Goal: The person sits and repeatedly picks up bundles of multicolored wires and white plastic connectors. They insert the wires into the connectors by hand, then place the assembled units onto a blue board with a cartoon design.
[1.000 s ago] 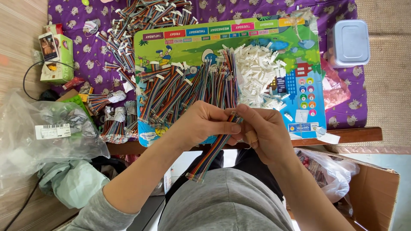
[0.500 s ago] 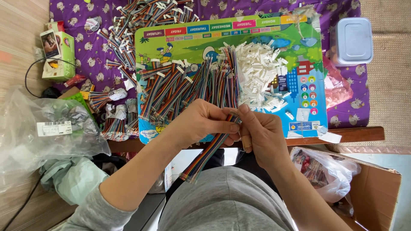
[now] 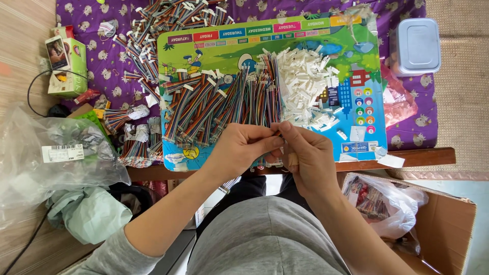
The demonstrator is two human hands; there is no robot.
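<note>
Left hand (image 3: 239,147) and right hand (image 3: 308,155) meet, pinching a thin, probably light and floppy wire (image 3: 278,133) by its end; wire bundles (image 3: 224,104) lie just beyond.

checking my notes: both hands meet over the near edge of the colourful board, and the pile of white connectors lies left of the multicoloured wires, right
Not quite. In the head view the white connectors lie right of the multicoloured wires. The left hand and right hand do meet over the board's near edge.

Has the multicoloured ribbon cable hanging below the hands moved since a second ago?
Yes. The ribbon cable, earlier hanging below the table edge, is now pulled up; only its tip shows between left hand and right hand.
</note>
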